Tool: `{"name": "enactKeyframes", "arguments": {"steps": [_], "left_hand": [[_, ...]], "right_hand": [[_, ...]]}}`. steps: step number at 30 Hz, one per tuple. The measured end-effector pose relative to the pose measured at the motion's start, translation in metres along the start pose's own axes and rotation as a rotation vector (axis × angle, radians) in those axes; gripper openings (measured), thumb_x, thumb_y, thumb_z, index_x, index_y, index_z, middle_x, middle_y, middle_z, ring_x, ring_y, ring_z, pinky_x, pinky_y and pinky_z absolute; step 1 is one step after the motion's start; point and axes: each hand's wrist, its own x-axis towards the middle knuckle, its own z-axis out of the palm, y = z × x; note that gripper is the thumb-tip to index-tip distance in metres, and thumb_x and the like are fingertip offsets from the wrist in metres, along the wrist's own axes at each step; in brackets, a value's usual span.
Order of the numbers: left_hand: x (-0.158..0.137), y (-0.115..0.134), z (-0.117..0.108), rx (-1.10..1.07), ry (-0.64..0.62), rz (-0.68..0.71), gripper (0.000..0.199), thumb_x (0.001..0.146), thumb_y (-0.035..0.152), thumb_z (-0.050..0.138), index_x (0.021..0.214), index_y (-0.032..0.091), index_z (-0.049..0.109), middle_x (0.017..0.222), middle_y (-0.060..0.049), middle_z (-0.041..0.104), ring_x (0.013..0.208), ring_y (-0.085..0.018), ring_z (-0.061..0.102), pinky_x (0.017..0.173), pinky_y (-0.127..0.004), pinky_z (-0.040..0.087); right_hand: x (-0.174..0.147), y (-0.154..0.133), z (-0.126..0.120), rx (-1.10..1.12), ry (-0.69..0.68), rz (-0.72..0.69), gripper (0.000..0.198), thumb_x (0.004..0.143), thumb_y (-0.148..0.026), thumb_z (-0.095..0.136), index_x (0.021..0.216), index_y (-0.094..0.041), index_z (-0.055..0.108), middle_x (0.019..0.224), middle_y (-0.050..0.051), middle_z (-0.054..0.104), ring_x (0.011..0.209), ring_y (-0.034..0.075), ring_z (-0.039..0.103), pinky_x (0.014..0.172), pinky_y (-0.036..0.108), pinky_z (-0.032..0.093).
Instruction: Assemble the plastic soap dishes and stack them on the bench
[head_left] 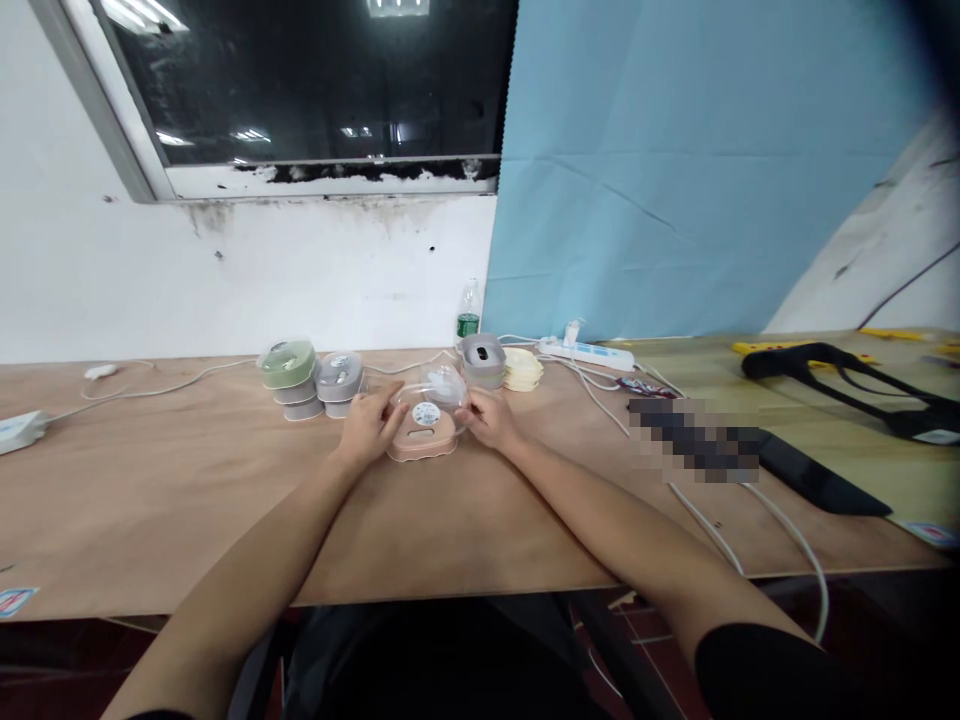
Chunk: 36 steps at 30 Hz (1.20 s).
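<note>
A clear plastic cover (pixel 444 385) is held between my two hands, tilted up above a pink box (pixel 424 443) on the table. A round white label (pixel 426 413) shows in front of the pink box's upper part; which piece it sticks to, I cannot tell. My left hand (pixel 370 424) has its fingers closed on the cover's left edge, close beside the box. On the opposite edge my right hand (pixel 489 419) pinches the cover with thumb and fingers. The pink box stands flat, with a dark slot in its front.
Stacked green boxes (pixel 288 365) and grey boxes (pixel 340 379) stand to the left. Behind right are another grey box (pixel 482 362), yellow pieces (pixel 522 370), a bottle (pixel 469 312) and a power strip (pixel 589 354). White cables (pixel 705 527) and a black device (pixel 817 475) lie right.
</note>
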Motion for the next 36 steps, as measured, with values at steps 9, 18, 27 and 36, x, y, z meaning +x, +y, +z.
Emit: {"name": "enactKeyframes", "arguments": {"steps": [9,18,27,36], "left_hand": [[0.001,-0.008,0.01,-0.049,-0.154,-0.223,0.047,0.092,0.051,0.038,0.111,0.02,0.067,0.086,-0.006,0.072,0.078,-0.021,0.065,0.069,-0.028,0.045],[0.002,-0.01,0.012,0.016,-0.249,-0.292,0.039,0.09,0.045,0.038,0.097,0.023,0.069,0.09,-0.006,0.072,0.083,-0.022,0.065,0.068,-0.029,0.043],[0.003,-0.01,0.01,0.078,-0.316,-0.331,0.04,0.09,0.046,0.036,0.092,0.023,0.068,0.09,-0.006,0.071,0.082,-0.022,0.064,0.064,-0.028,0.041],[0.004,-0.01,0.005,0.066,-0.346,-0.307,0.04,0.091,0.04,0.033,0.084,0.022,0.067,0.087,-0.006,0.071,0.081,-0.022,0.063,0.065,-0.028,0.041]], "right_hand": [[0.001,0.01,0.008,-0.062,-0.313,0.145,0.06,0.091,-0.063,0.031,0.055,-0.017,0.047,0.056,0.0,0.051,0.055,0.012,0.044,0.053,0.025,0.023],[0.003,0.01,0.01,-0.034,-0.355,0.213,0.06,0.093,-0.059,0.028,0.054,-0.017,0.047,0.055,0.0,0.05,0.054,0.012,0.047,0.053,0.024,0.025],[0.003,0.008,0.01,-0.046,-0.343,0.215,0.058,0.094,-0.059,0.029,0.06,-0.018,0.054,0.062,0.002,0.058,0.058,0.013,0.049,0.054,0.024,0.027],[0.003,0.008,0.006,-0.054,-0.391,0.134,0.058,0.089,-0.064,0.036,0.059,-0.017,0.051,0.059,-0.001,0.053,0.056,0.011,0.045,0.054,0.023,0.025]]}}
